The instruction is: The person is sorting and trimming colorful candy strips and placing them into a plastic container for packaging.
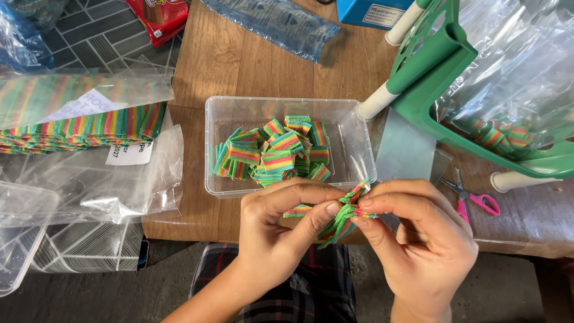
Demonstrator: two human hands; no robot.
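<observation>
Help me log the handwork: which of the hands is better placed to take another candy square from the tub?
Probably the left hand: it sits nearer the tub, while the right hand pinches most of the candy strips.

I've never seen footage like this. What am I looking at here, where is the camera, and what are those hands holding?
There is no machine here: a person works with two bare hands, and the one camera sits on their head, looking down. The left hand and right hand together pinch a small stack of rainbow-striped candy pieces at the near edge of a wooden table. Just beyond lies a clear plastic tub with more cut pieces heaped inside. To the left are clear bags of long striped candy strips. To the right are pink-handled scissors and a green plastic frame holding clear bags.
</observation>
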